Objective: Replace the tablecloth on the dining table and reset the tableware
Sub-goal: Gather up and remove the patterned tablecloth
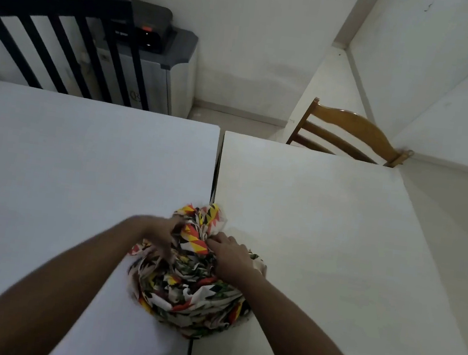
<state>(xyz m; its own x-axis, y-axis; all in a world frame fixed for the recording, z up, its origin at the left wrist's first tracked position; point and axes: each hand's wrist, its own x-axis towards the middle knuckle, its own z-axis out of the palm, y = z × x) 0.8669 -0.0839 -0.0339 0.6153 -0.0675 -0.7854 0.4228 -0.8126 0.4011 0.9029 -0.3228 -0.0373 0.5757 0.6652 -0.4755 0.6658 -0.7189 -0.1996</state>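
1. Looking down, I see both hands on a crumpled patterned tablecloth [191, 278] at 6 o'clock, bunched over the seam between two white worktop [323, 232] halves.
2. My left hand [161, 234] is blurred, fingers spread into the folds; I cannot tell whether it grips.
3. My right hand [230, 255] pinches a gathered fold near the bundle's top.
4. At 11 o'clock, a black slatted chair [67, 39] stands at the far edge, a grey appliance [167, 60] behind it.
5. At 1 o'clock, a brown wooden chair [350, 135] sits by the corner.
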